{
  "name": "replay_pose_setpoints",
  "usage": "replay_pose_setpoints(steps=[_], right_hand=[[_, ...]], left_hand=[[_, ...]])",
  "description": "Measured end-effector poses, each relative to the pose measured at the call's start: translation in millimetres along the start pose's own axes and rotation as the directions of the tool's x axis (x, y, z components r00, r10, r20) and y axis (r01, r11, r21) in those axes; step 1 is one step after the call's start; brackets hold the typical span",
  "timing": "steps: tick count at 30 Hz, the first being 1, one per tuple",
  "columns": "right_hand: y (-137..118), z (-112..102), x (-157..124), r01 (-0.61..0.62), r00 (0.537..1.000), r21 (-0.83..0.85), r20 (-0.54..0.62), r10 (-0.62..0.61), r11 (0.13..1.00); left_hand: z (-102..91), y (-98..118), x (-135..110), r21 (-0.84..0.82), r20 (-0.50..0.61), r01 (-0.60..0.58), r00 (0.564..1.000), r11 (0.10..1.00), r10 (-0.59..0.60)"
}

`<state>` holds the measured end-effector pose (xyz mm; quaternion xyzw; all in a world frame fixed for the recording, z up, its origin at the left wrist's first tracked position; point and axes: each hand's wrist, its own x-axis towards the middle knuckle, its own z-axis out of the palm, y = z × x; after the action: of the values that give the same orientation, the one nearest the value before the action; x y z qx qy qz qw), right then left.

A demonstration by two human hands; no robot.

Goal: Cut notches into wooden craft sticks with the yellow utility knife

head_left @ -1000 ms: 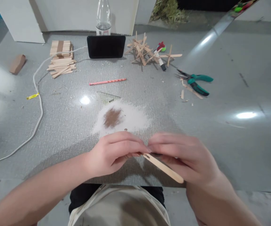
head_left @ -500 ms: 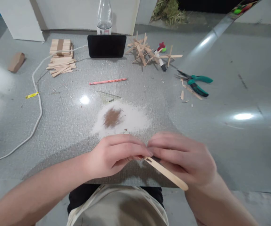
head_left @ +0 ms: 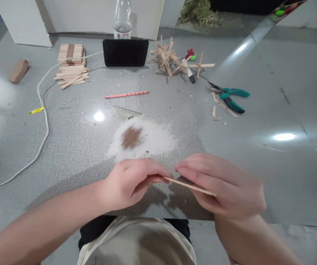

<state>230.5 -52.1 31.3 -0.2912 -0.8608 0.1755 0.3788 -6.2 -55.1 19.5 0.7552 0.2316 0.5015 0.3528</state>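
Observation:
Both my hands hold one wooden craft stick (head_left: 191, 186) low over the near edge of the grey table (head_left: 72, 143). My left hand (head_left: 132, 181) pinches the stick's left end with curled fingers. My right hand (head_left: 224, 186) cups the rest of the stick, fingers closed along it. The stick is seen edge-on, sloping down to the right. Just beyond the hands lies a patch of white powder (head_left: 155, 140) with a brown spot (head_left: 131, 137) in it.
Farther back are a pink pencil (head_left: 127, 95), a stack of craft sticks (head_left: 70, 66), a black phone (head_left: 125, 52) propped against a bottle (head_left: 122, 20), glued stick crosses (head_left: 168, 57), a marker (head_left: 188, 70), green pliers (head_left: 230, 97) and a white cable (head_left: 44, 121).
The stick has turned from its flat face to edge-on. My right hand has slid a little to the right along it. My left hand stays put.

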Motion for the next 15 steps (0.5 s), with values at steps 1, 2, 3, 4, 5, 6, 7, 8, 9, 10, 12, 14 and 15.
replay_pose_setpoints(steps=[1,2,3,4,5,6,7,8,9,10,12,14,15], right_hand=[[0,-1,2,0.022,1.0,-0.017,-0.003,-0.022,1.0],[-1,-1,4,0.045,0.999,-0.039,-0.007,-0.046,0.998],[-2,-2,6,0.054,0.998,-0.066,-0.015,-0.055,0.996],[-3,-2,8,0.038,0.999,-0.084,-0.001,-0.038,0.996],[-4,-3,10,0.02,1.0,-0.092,0.016,-0.018,0.996],[-5,-2,10,0.002,1.0,-0.093,0.031,0.001,0.996],[-6,-2,11,-0.02,0.998,-0.09,0.05,0.025,0.996],[-7,-1,10,-0.042,0.997,-0.094,0.057,0.048,0.995],[-8,0,9,-0.062,0.996,-0.109,0.057,0.069,0.992],[-9,2,8,-0.08,0.995,-0.136,0.048,0.087,0.987],[-11,5,6,-0.103,0.995,-0.213,-0.002,0.105,0.972],[-14,8,5,-0.122,0.993,-0.264,-0.034,0.117,0.957],[-15,9,4,-0.136,0.991,-0.271,-0.032,0.132,0.953]], left_hand=[[0.1,0,0,0.024,-0.019,0.021,1.0,0.999,-0.021],[0.2,1,0,0.041,-0.034,0.038,0.999,0.998,-0.037],[0.3,1,0,0.054,-0.043,0.05,0.998,0.997,-0.047],[0.4,2,0,0.063,-0.05,0.057,0.997,0.996,-0.054],[0.6,2,0,0.073,-0.054,0.064,0.997,0.995,-0.06],[0.8,3,0,0.087,-0.059,0.07,0.996,0.994,-0.065],[1.1,4,0,0.107,-0.067,0.08,0.995,0.991,-0.073],[1.3,4,0,0.128,-0.077,0.091,0.994,0.988,-0.081],[1.6,5,0,0.153,-0.09,0.1,0.992,0.983,-0.087],[1.8,6,1,0.186,-0.107,0.107,0.99,0.977,-0.088],[2.2,8,1,0.273,-0.147,0.116,0.986,0.955,-0.078],[2.2,9,3,0.36,-0.177,0.123,0.982,0.925,-0.061],[2.0,10,3,0.392,-0.187,0.126,0.981,0.911,-0.056]])
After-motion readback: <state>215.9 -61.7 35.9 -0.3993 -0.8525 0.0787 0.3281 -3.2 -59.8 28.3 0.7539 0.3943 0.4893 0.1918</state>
